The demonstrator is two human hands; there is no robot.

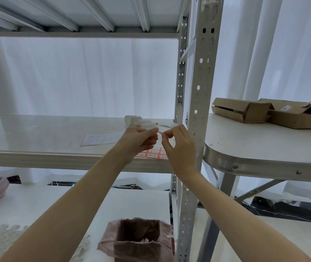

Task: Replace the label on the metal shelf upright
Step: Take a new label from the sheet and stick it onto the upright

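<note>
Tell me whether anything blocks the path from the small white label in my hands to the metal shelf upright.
Nothing visible does. The small white label, pinched between left hand and right hand, is just left of the perforated grey metal upright, with only open air between.

The label sheet (153, 155) is red-and-white gridded, upright (205, 72) grey, boxes (245, 110) brown.

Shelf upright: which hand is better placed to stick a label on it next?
Right, probably. The right hand is next to the upright and pinches the small pale piece; the left hand, also pinching it, is farther away, over the red label sheet.
</note>
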